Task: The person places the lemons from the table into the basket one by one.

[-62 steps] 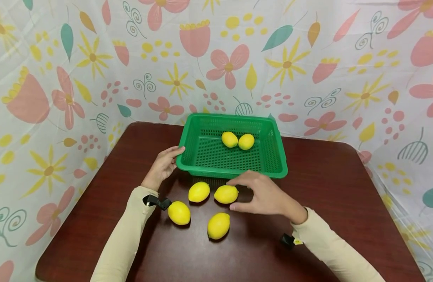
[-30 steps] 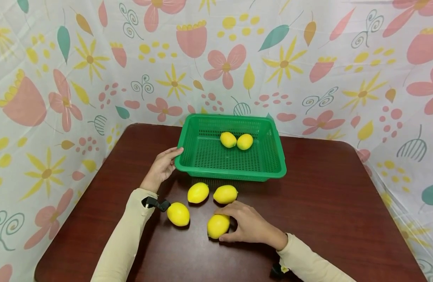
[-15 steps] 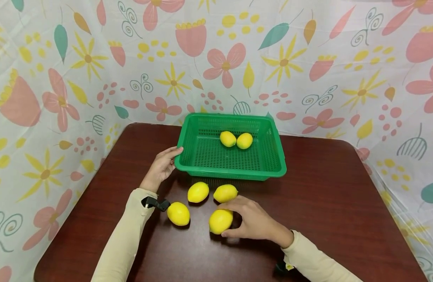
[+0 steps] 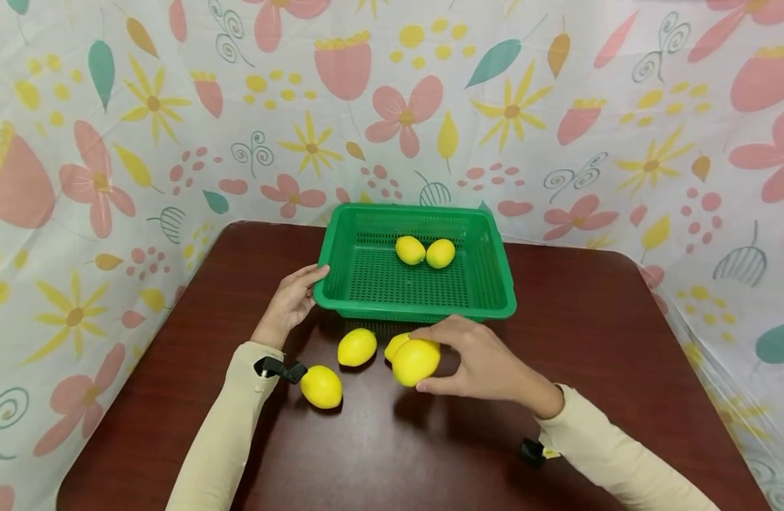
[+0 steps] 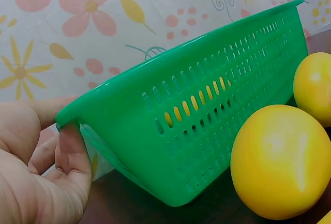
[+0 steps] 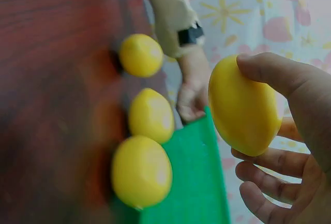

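My right hand [image 4: 487,358] pinches a lemon [image 4: 416,363] between thumb and fingers, lifted above the table; the right wrist view shows the same lemon [image 6: 244,105] clear of the surface. Partly hidden behind it in the head view lies another lemon [image 4: 394,345]. My left hand [image 4: 291,304] grips the left front corner of a green perforated basket [image 4: 417,312], thumb over the rim, as the left wrist view shows with the fingers [image 5: 70,154] under the rim. Two lemons [image 4: 410,250] sit side by side inside the basket.
On the dark wooden table [image 4: 596,341], one lemon [image 4: 357,348] lies in front of the basket and another lemon [image 4: 321,387] lies nearer, by the left wrist strap. A floral cloth [image 4: 404,113] hangs behind the table and along its sides.
My right hand moved from the lemon behind to the nearest one, took hold of it, and raised it off the table toward the basket. The left hand keeps its grip on the rim.
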Demonstrator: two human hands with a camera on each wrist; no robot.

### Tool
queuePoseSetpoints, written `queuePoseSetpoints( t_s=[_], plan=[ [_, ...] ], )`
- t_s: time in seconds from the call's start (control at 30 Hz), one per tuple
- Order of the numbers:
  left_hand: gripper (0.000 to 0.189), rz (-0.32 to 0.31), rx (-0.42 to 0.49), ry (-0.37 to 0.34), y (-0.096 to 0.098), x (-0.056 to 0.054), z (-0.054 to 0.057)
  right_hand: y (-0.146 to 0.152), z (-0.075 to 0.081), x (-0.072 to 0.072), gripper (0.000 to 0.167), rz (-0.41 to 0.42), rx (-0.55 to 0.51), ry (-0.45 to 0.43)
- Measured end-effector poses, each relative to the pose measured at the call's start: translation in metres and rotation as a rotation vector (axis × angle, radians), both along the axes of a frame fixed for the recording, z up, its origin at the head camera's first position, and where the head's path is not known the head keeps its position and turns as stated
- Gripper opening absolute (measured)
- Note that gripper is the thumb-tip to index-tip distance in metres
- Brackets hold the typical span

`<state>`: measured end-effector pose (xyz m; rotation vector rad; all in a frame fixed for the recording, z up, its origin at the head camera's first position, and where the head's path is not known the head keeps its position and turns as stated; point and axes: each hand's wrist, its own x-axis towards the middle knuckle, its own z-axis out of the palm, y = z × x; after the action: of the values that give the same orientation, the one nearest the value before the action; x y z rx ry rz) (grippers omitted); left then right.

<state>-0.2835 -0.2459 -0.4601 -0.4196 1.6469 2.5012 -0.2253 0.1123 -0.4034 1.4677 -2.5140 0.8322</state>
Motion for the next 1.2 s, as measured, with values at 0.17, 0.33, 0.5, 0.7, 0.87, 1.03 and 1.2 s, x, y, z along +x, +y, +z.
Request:
queuePoseSetpoints(
  t_s=[0.17, 0.33, 0.5, 0.7, 0.87, 1.03, 1.2],
  plan=[
    [0.043, 0.007, 0.004, -0.004, -0.002, 0.0, 0.002, 0.008, 0.02, -0.022, 0.064, -0.029, 0.03, -0.046],
    [0.043, 0.008, 0.005, -0.006, -0.002, -0.001, 0.003, 0.011, 0.038, -0.05, 0.066, -0.048, 0.074, -0.103],
    [0.052, 0.007, -0.003, -0.007, -0.002, -0.002, 0.002, 0.007, 0.049, -0.081, 0.062, -0.002, 0.082, -0.081],
    [0.056, 0.016, -0.003, -0.026, -0.001, -0.001, -0.001, -0.004, 0.052, -0.117, 0.064, 0.084, 0.114, -0.1],
    [0.055, 0.018, -0.001, -0.028, 0.002, -0.001, 0.001, -0.014, 0.057, -0.147, 0.067, 0.102, 0.158, -0.145],
    [0.053, 0.022, -0.006, -0.022, 0.005, -0.001, 0.003, -0.025, 0.059, -0.174, 0.066, 0.096, 0.193, -0.19],
    [0.052, 0.024, -0.015, -0.027, 0.004, -0.001, 0.005, -0.04, 0.058, -0.195, 0.065, 0.091, 0.224, -0.222]
  ],
)
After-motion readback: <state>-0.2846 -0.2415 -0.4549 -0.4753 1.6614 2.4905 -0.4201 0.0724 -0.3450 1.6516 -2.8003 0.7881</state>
